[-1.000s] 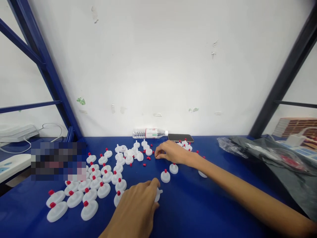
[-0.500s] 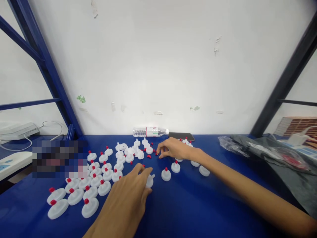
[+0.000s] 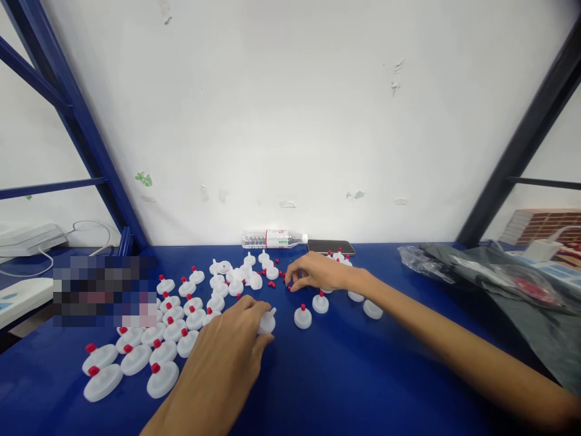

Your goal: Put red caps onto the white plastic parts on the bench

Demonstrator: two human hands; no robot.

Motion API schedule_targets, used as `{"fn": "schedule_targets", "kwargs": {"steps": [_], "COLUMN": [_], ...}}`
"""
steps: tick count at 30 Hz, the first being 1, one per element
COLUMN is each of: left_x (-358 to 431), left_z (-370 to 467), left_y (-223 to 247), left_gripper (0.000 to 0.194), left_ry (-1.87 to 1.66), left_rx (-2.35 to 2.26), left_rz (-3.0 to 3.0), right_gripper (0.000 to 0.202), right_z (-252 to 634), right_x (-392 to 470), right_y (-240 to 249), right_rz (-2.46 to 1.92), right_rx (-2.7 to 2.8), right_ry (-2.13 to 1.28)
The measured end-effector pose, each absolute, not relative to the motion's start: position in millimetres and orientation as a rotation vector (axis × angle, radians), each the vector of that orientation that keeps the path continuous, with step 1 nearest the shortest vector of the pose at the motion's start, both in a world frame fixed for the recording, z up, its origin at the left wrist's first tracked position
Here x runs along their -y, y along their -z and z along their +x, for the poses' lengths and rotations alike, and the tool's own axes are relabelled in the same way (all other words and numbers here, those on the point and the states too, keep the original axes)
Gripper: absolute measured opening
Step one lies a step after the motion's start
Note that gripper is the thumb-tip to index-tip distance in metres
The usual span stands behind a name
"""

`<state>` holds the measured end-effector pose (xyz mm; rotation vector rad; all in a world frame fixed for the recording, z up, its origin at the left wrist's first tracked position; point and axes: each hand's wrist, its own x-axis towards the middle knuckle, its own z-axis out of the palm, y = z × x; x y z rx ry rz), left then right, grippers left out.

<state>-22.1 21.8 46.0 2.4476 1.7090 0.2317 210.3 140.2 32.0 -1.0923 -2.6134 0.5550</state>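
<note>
Left hand (image 3: 227,348) pinches a white lid (image 3: 267,323) at its rim, leaving the bare spout exposed, over the blue table (image 3: 345,375) near the red-tipped lids (image 3: 164,381). Right hand (image 3: 320,270) has its fingers curled low among loose red caps (image 3: 271,284), suiting such small pieces; whether I pinch one, I cannot tell.

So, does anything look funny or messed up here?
The water bottle lies on its side by the wall, with no spill to see. One white lid seems flipped over, while the red-capped lids sit with their spouts up. The wall also has scruffy marks, like the green patch.
</note>
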Motion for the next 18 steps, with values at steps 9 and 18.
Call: {"fn": "schedule_targets", "kwargs": {"steps": [9,18], "left_x": [-24,-27], "left_z": [-24,-23], "left_y": [-44,-43], "left_gripper": [0.042,0.060], "left_ry": [-0.350,-0.346], "left_rx": [-1.694,-1.921], "left_rz": [2.509,2.538], "right_gripper": [0.016,0.021], "right_z": [213,190], "right_x": [-134,-94], "right_y": [-47,-80], "right_rz": [-0.995,-0.781], "right_rx": [2.502,2.365], "right_ry": [-0.759,-0.958]}}
